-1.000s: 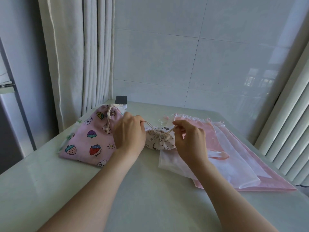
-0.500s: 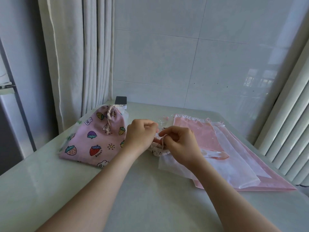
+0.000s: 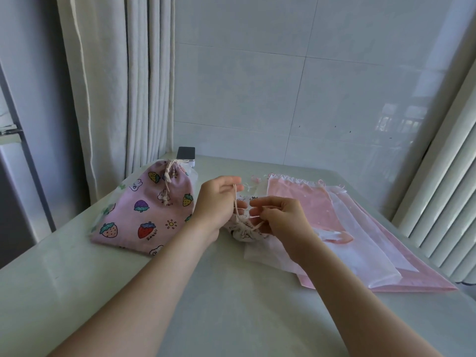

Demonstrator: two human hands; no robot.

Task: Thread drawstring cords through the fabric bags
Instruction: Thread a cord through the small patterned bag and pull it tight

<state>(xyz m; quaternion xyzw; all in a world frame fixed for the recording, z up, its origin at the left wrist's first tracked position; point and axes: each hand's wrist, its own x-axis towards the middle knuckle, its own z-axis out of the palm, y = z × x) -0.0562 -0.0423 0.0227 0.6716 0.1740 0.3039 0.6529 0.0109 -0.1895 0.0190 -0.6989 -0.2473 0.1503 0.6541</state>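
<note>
A small cream printed bag (image 3: pixel 242 229) with a gathered mouth lies on the table between my hands. My left hand (image 3: pixel 219 202) pinches its cream cord (image 3: pixel 235 199) and holds the strand upward. Just to the right, my right hand (image 3: pixel 278 217) pinches other strands of the cord close to the bag's mouth. A larger pink fruit-print bag (image 3: pixel 144 210) sits at the left, drawn closed with a knotted cord. Flat pink and white bags (image 3: pixel 360 235) are stacked to the right.
A dark phone-like slab (image 3: pixel 186 153) lies at the table's back left, behind the pink bag. Curtains hang at the left and right, and a tiled wall stands behind. The pale table (image 3: pixel 231 305) stretches toward me.
My hands came together over the small bag, then parted slightly. The left hand now lifts a cord strand upward, and the bag has shifted a little nearer to me.
</note>
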